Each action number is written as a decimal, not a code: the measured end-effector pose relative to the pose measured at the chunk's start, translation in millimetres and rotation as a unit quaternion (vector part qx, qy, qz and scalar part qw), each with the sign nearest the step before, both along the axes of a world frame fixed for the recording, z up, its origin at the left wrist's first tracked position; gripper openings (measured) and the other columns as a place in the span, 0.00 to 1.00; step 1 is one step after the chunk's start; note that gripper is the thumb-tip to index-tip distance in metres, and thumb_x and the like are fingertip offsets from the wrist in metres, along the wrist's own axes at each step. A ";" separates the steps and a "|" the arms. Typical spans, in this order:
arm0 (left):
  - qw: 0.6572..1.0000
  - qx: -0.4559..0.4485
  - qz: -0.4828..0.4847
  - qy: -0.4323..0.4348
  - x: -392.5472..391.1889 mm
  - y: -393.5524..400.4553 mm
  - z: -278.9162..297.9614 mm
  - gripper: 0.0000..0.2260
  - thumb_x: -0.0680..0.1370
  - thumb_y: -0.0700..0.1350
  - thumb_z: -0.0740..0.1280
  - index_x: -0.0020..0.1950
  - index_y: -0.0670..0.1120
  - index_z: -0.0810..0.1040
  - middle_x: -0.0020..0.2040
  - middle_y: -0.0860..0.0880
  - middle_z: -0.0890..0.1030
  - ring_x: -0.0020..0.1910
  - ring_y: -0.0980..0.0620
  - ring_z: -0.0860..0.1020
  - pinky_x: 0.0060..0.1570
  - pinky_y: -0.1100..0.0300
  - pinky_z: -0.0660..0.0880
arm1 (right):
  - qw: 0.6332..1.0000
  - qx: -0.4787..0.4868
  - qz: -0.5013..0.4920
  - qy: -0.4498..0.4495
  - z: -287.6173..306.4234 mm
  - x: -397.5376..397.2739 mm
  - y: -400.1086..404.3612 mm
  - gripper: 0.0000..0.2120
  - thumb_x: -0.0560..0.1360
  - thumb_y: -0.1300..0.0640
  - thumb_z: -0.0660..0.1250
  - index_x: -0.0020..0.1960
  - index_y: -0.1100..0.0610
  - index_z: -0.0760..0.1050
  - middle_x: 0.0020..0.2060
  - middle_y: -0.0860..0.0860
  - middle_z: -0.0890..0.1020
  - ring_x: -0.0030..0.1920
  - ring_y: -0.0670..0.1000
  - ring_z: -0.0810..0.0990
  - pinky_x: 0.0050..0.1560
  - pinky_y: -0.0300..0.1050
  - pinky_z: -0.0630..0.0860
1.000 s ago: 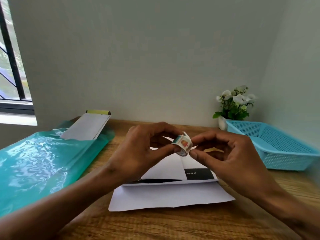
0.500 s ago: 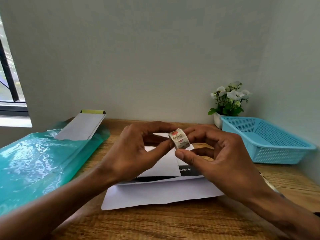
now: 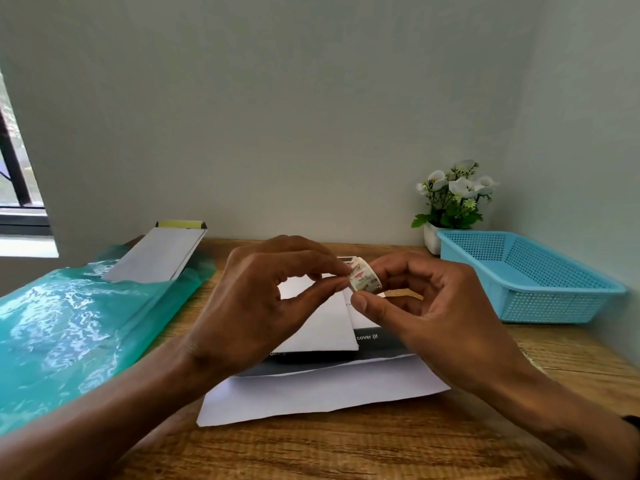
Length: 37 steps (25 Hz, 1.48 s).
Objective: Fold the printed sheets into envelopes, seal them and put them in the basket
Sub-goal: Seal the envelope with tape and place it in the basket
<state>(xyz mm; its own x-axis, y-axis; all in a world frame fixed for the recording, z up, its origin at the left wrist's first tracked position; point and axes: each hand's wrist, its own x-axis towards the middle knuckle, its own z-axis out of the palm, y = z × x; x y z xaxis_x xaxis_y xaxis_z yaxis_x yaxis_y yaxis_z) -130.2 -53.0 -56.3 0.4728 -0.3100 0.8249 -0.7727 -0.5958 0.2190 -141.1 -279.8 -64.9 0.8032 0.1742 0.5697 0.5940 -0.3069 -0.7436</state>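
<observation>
Picking at the tape roll (image 3: 364, 279), both hands raised over the half-folded sheet (image 3: 322, 393).

I note the left hand (image 3: 263, 306) pinching the roll's near edge between thumb and forefinger, other fingers curled; the right hand (image 3: 436, 317) grips the roll from its far side, thumb under, fingers arched over it. A second ago a loose tab stood up off the roll; now it lies nearly flat and the roll has turned, so I judge the free end is being hunted for again, with no strip drawn yet. The sheet lies on the wooden desk (image 3: 346, 452) directly beneath the hands, flaps folded inward, printed band showing, unsealed. The blue basket (image 3: 540, 292) sits right of the sheet, well apart. Left of the sheet, a green plastic sleeve (image 3: 76, 334) holds more paper.
</observation>
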 end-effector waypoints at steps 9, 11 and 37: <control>1.000 -0.005 0.009 0.013 -1.9 -1.2 0.7 0.07 0.78 0.51 0.76 0.54 0.53 0.89 0.46 0.59 0.87 0.45 0.58 0.84 0.42 0.59 0.81 | 0.998 -0.039 -0.031 -0.034 -2.6 0.2 1.2 0.11 0.69 0.48 0.79 0.51 0.49 0.85 0.53 0.43 0.83 0.51 0.44 0.85 0.49 0.43 0.86; 1.000 0.002 0.009 0.014 -2.4 -1.4 0.7 0.06 0.79 0.51 0.75 0.54 0.53 0.88 0.46 0.60 0.86 0.45 0.58 0.84 0.42 0.59 0.81 | 0.998 -0.036 -0.035 -0.034 -2.9 -0.4 1.3 0.11 0.69 0.48 0.79 0.50 0.49 0.85 0.52 0.43 0.83 0.50 0.44 0.86 0.48 0.43 0.86; 0.993 0.033 -0.004 0.111 -6.6 -6.0 2.3 0.04 0.81 0.51 0.68 0.51 0.51 0.79 0.44 0.62 0.81 0.38 0.57 0.84 0.34 0.69 0.76 | 0.995 -0.076 -0.039 -0.061 -2.8 -0.9 1.7 0.14 0.68 0.47 0.79 0.52 0.48 0.85 0.53 0.43 0.82 0.50 0.42 0.85 0.47 0.39 0.85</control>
